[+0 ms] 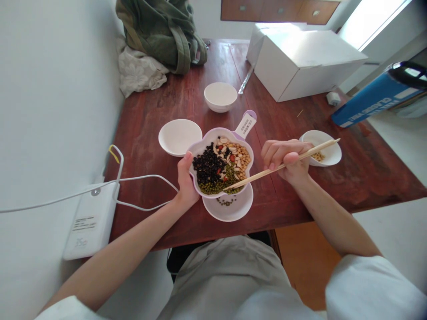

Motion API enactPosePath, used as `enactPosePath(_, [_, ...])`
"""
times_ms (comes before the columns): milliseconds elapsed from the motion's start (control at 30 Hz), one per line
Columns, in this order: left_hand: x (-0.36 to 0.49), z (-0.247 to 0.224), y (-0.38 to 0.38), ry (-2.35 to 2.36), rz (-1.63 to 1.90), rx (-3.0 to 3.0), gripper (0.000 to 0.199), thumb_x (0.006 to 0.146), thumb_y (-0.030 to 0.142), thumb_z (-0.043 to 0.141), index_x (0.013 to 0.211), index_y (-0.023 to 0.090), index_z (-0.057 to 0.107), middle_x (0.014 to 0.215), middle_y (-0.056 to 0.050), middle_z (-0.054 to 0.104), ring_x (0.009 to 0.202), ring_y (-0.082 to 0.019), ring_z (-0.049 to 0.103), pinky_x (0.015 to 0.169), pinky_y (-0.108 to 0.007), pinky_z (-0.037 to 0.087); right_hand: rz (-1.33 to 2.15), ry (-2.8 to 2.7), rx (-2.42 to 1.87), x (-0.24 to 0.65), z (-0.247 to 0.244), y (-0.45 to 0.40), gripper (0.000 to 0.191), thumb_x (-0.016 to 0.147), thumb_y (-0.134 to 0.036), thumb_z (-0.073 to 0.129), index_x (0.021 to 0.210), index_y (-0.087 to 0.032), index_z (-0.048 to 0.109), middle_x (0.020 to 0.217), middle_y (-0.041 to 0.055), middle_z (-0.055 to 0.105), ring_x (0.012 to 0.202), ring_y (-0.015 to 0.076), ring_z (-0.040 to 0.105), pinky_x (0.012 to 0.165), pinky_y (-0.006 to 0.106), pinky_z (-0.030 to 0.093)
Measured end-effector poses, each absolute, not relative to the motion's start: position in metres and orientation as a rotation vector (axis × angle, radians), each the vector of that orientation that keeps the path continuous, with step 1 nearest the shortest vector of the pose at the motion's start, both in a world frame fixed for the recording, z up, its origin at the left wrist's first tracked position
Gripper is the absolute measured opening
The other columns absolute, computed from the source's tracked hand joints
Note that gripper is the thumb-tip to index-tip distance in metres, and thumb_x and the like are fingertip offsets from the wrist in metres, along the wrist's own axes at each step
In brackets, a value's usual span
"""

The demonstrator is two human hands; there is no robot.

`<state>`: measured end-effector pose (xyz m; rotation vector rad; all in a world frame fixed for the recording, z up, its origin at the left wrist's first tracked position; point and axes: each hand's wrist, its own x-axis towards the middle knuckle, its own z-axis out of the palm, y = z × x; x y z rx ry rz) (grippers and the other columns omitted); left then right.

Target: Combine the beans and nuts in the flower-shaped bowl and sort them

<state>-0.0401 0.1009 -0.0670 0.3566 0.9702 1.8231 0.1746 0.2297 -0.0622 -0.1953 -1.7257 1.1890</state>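
My left hand [187,181] grips the left rim of a lilac-edged, scalloped bowl [251,155] with a labelled handle. Inside lie black beans [207,165], green mung beans [210,188], yellow soybeans [245,156], peanuts and a few red bits. Wooden chopsticks [267,172] are held in my right hand [287,159], their tips among the mung beans at the bowl's near side. Partly under the scalloped bowl is a white bowl [230,213] with some mung beans in it. Another white bowl [330,153], holding some soybeans, sits behind my right hand.
Two white bowls, one at left [180,137] and one farther back [220,97], stand on the red-brown table [143,133]. Around them are a white box [300,58], a blue bottle [373,98], a green bag [163,31], and a white power bank [91,222] with cables.
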Motion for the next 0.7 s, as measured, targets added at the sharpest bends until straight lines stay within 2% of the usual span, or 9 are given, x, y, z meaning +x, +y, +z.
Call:
enactPosePath(267, [-0.037, -0.065, 0.101, 0.981, 1.844, 0.323, 0.034, 0.084, 0.058, 0.079, 0.089, 0.024, 0.077, 0.105, -0.007, 0.086, 0.138, -0.044, 0.070, 0.110, -0.053, 0.065, 1.294, -1.619, -0.215, 0.169, -0.065, 0.230, 0.064, 0.099, -0.068, 0.072, 0.051, -0.026, 0.069, 0.047, 0.0053, 0.059, 0.054, 0.0233, 0.064, 0.056, 0.039, 0.055])
enactPosePath(467, [-0.037, -0.064, 0.102, 1.027, 1.864, 0.310, 0.036, 0.085, 0.058, 0.078, 0.090, 0.023, 0.078, 0.108, -0.007, 0.086, 0.139, -0.044, 0.069, 0.111, -0.052, 0.065, 1.224, -1.717, -0.281, 0.168, -0.067, 0.225, 0.062, 0.096, -0.075, 0.072, 0.056, -0.027, 0.074, 0.052, 0.0068, 0.064, 0.060, 0.0254, 0.066, 0.061, 0.041, 0.058])
enactPosePath(700, [-0.037, -0.067, 0.102, 0.992, 1.882, 0.323, 0.033, 0.088, 0.056, 0.076, 0.090, 0.023, 0.078, 0.108, -0.006, 0.087, 0.139, -0.043, 0.069, 0.110, -0.050, 0.066, 1.201, -1.834, -0.112, 0.163, -0.056, 0.218, 0.050, 0.100, -0.062, 0.075, 0.068, -0.024, 0.082, 0.061, 0.0067, 0.075, 0.057, 0.0197, 0.071, 0.056, 0.033, 0.055])
